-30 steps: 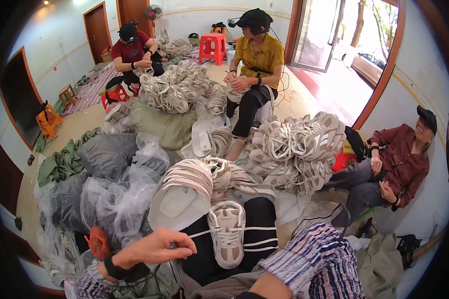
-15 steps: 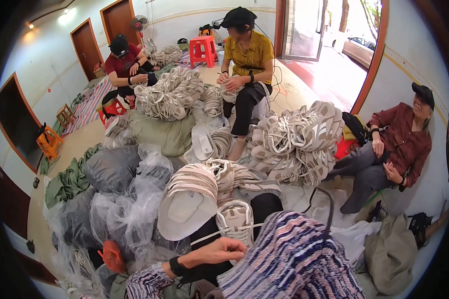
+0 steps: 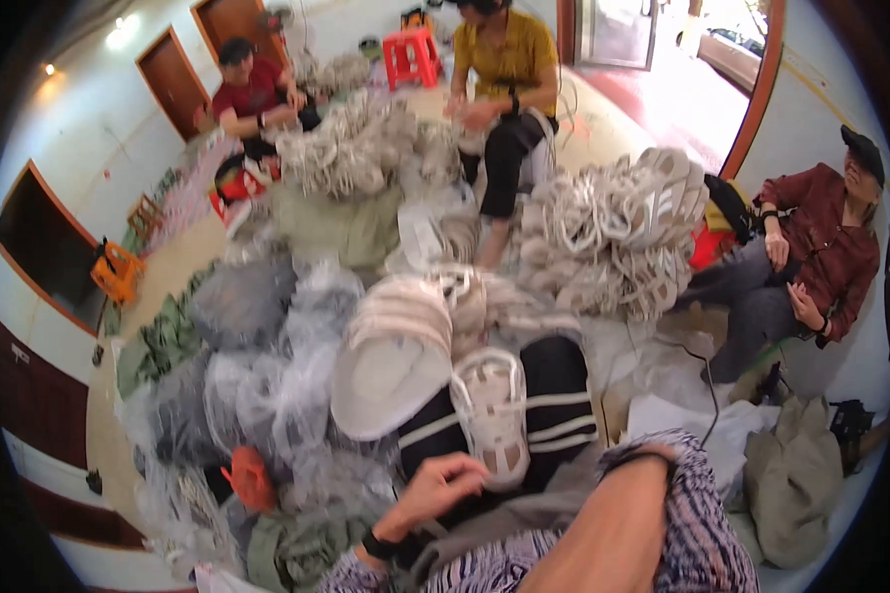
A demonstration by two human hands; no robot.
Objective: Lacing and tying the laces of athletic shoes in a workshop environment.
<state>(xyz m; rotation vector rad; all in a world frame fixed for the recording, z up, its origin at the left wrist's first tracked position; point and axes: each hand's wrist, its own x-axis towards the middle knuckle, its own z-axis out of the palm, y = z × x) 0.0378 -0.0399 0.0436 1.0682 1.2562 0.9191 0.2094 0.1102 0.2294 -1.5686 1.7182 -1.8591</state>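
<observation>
A white shoe upper (image 3: 492, 410) with beige panels lies in my lap, its laced face upward. White lace strands (image 3: 562, 402) stretch from it across my black trousers on both sides. My left hand (image 3: 440, 487) is at the near end of the upper, fingers curled together; what they hold, if anything, is hidden. At the lower edge my right forearm and wrist (image 3: 608, 524) loom large and close, and the right fingers are out of sight. Just beyond my lap stands a bundle of nested shoe uppers (image 3: 394, 371), its pale flat bottom toward me.
Large piles of shoe uppers (image 3: 603, 237) lie ahead. Clear plastic bags (image 3: 267, 395) and green cloth (image 3: 158, 346) fill the left. Two people (image 3: 509, 59) work further back; another person (image 3: 811, 257) sits at right beside a grey-green sack (image 3: 791, 484). A red stool (image 3: 411, 57) stands behind.
The view has tipped downward. My right arm, earlier covered by its striped sleeve, now shows bare skin and bends back toward me. The shoe upper shows more of its length; my left hand stays near it.
</observation>
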